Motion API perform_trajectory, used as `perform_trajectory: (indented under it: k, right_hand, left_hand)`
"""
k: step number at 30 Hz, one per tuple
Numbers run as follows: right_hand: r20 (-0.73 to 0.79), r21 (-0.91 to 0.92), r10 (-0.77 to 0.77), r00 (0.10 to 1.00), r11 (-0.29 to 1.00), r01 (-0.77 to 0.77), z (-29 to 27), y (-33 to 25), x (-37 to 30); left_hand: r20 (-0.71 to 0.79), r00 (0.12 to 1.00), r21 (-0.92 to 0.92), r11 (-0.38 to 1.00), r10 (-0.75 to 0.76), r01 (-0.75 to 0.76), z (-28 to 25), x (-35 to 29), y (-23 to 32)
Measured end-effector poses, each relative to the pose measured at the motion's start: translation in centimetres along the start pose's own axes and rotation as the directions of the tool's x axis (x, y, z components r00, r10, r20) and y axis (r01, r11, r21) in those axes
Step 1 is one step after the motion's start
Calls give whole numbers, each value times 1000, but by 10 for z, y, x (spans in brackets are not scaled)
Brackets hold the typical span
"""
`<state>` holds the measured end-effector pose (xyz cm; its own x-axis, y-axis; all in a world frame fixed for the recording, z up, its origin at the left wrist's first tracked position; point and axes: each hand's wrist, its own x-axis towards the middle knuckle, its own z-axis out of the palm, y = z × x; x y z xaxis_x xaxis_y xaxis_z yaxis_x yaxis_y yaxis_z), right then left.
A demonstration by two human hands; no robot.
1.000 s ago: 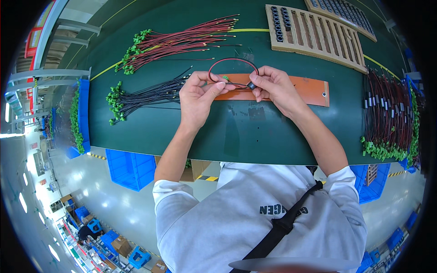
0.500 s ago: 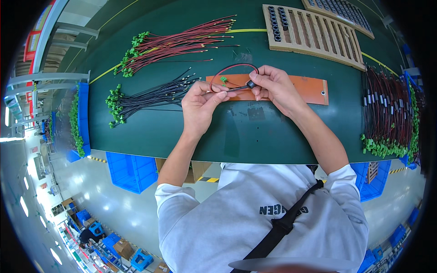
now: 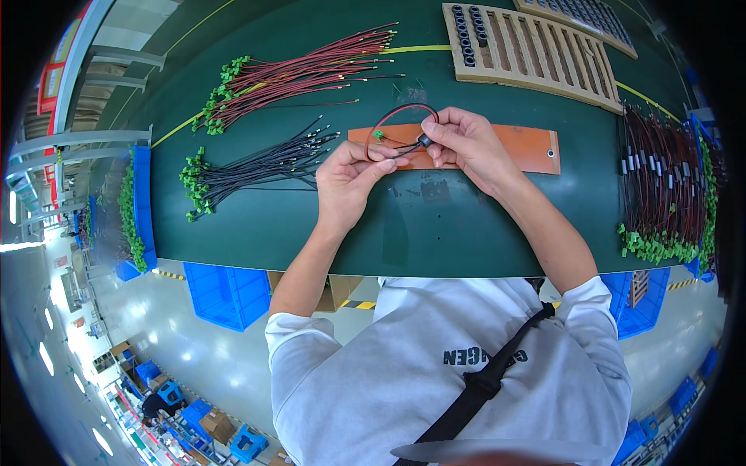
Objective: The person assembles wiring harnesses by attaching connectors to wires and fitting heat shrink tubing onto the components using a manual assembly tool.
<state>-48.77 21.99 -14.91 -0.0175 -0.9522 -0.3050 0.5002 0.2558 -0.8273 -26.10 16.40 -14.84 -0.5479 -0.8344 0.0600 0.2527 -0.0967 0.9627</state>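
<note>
My right hand (image 3: 465, 147) pinches a small black cylindrical part (image 3: 424, 140) with wires running through it. Red and black wires (image 3: 397, 109) arch in a loop above my fingers, with a green connector (image 3: 378, 134) near the loop's left side. My left hand (image 3: 347, 175) is closed on the wires just left of the black part. Both hands are over an orange-brown strip (image 3: 519, 151) on the green table. A bundle of black wires (image 3: 260, 163) with green connectors lies left of my left hand, and a bundle of red wires (image 3: 299, 74) lies beyond it.
A wooden slotted rack (image 3: 536, 58) with black cylinders in its left slots is at the far right, another rack (image 3: 579, 23) behind it. Finished-looking wire assemblies (image 3: 664, 186) pile up on the right. Blue bins (image 3: 225, 295) stand below the table's near edge.
My left hand has shifted slightly right, closer to the black part. The wire loop has changed shape a little, and the whole view has moved slightly.
</note>
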Motion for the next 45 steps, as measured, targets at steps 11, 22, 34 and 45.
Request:
perform_trajectory:
  k: [11,22,34,45]
  right_hand:
    - [-30,-95,-84,996,992,81,4,9,-4]
    - [97,-682,-605,790,538,496,-1,5,-22]
    - [29,-731,-656,755,501,463,-77,-31,-63]
    - [9,-655,-612,791,594,467,-82,-17,-61]
  left_hand:
    - [119,928,599,720,352,-350,32,20,2]
    - [144,984,772,610,103,-177,51,29,8]
    - [330,944,837,454,27,-306,60,45,22]
    - [383,883,415,905,-269,96,80,70,-16]
